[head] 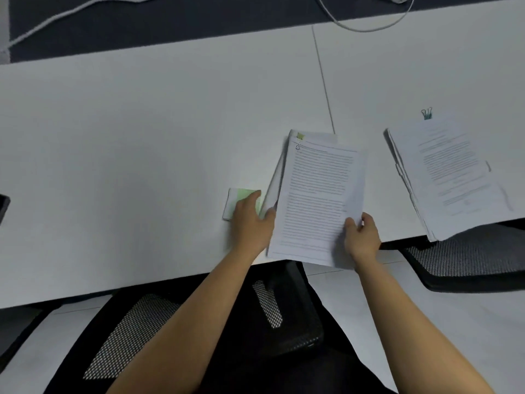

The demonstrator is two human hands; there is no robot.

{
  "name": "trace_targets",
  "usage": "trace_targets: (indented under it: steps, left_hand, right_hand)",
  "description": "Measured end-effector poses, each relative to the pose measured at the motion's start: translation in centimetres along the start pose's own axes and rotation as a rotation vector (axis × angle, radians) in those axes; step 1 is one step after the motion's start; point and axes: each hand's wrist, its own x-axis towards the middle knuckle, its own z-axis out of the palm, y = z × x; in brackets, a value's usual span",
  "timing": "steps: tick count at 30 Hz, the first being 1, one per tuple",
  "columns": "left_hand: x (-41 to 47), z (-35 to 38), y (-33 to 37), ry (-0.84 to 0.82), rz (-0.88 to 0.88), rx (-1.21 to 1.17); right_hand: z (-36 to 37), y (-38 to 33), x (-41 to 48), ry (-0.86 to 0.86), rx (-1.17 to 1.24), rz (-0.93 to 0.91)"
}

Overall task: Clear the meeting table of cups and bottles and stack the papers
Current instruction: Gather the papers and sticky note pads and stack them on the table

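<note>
Right grip [362, 237] pinches clipped bundle [315, 194] at its lower corner, overhanging the tabletop [142, 123] near edge, probably to carry it onto second stack [449, 172] (right, well apart). Left grip [250, 220] thumb steadies bundle's edge; hold unclear.

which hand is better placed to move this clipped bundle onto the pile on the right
Right. The right hand pinches the bundle's near corner, on the side nearest the right pile; the left hand is farther away.
</note>
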Motion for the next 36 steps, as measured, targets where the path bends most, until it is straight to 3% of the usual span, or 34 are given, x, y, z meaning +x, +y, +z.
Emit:
trace_targets:
  steps: [3, 8, 11, 16, 21, 23, 27, 31, 36]
  left_hand:
    - [1.5, -0.2, -2.2, 0.170, -0.084, 0.280]
    - [3.5, 0.5, -3.4, 0.121, -0.086, 0.550]
    - [4.1, -0.3, -3.2, 0.141, -0.057, 0.579]
    - [3.8, -2.5, -4.0, 0.184, -0.181, 0.489]
    - [3.4, -4.9, -4.9, 0.340, -0.254, 0.201]
    - [3.3, -5.5, -4.8, 0.320, -0.288, 0.106]
    - [3.1, -5.6, -4.4, 0.188, -0.320, -0.002]
    - [2.8, -4.4, -4.2, 0.058, -0.289, -0.182]
    - [2.8, -3.3, -3.7, 0.054, -0.369, -0.344]
  right_hand:
    - [0.4, -0.4, 0.0, -0.006, 0.002, 0.006]
    - [-0.1, -0.3, -0.2, -0.056, -0.027, -0.025]
    - [-0.5, -0.2, -0.1, -0.079, -0.049, -0.041]
    - [-0.3, -0.8, -0.5, -0.136, 0.123, -0.083]
    - [0.5, -3.4, -1.5, -0.281, 0.250, -0.206]
    - [1.4, -4.1, -1.5, -0.311, 0.156, -0.278]
    - [4.0, -3.9, -0.6, -0.242, -0.333, -0.352]
    - [5.2, -4.2, -1.1, -0.233, -0.268, -0.334]
    - [5.0, -4.1, -1.7, -0.252, -0.212, -0.364]
